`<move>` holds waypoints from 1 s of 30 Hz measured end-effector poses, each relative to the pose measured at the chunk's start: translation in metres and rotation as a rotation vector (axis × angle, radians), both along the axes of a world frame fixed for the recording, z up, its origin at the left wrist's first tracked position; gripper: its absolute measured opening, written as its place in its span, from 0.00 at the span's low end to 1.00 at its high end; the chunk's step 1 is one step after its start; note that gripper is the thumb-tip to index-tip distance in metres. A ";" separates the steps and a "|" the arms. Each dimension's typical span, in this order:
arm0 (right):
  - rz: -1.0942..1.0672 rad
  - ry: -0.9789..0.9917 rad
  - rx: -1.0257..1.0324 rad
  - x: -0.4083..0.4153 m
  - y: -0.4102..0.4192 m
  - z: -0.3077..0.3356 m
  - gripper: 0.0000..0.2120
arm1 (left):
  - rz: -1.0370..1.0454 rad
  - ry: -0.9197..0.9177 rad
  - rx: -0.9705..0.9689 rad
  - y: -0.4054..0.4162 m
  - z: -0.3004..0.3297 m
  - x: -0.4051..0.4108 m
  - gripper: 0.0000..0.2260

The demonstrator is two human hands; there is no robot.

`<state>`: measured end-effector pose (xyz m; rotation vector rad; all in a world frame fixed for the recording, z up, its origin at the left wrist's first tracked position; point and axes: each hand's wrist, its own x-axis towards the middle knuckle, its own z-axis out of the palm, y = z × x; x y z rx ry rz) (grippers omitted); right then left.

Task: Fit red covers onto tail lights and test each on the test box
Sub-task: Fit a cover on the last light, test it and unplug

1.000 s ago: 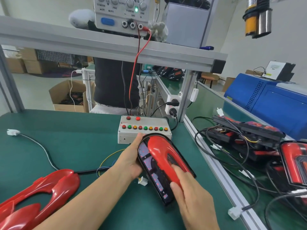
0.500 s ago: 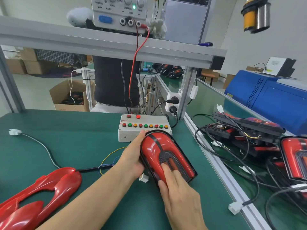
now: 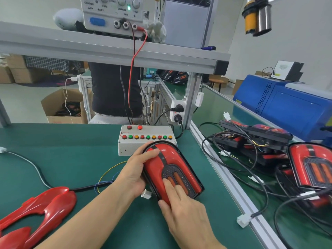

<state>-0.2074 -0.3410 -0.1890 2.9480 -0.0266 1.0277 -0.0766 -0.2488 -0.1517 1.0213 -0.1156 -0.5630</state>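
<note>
A tail light (image 3: pixel 172 169) with a red cover on its face lies on the green bench in front of the test box (image 3: pixel 146 141). My left hand (image 3: pixel 135 172) grips the light's left edge, thumb on top of the red cover. My right hand (image 3: pixel 185 211) presses straight fingers on the near end of the cover, beside the dark grille and orange strips. Two loose red covers (image 3: pixel 45 207) lie at the near left.
A cable with coloured wires (image 3: pixel 106 178) runs to the light; a white plug (image 3: pixel 146 194) lies under it. More tail lights (image 3: pixel 312 166) and tangled cables fill the right bench past the aluminium rail (image 3: pixel 228 178). A power supply (image 3: pixel 113 13) stands on the shelf. Another person stands behind the bench.
The tail light has been turned from tilted on edge to face up. My left thumb has come onto the cover and my right fingers have slid onto its near end.
</note>
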 end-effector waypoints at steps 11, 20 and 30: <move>0.024 0.049 0.045 -0.004 -0.001 0.002 0.27 | 0.086 0.115 0.025 -0.003 0.000 0.003 0.06; 0.026 0.014 0.034 -0.008 -0.003 0.003 0.24 | 0.062 0.096 0.031 -0.001 -0.005 0.006 0.05; 0.004 0.004 0.047 -0.006 -0.003 -0.002 0.23 | 0.049 0.128 0.034 0.000 -0.003 0.003 0.11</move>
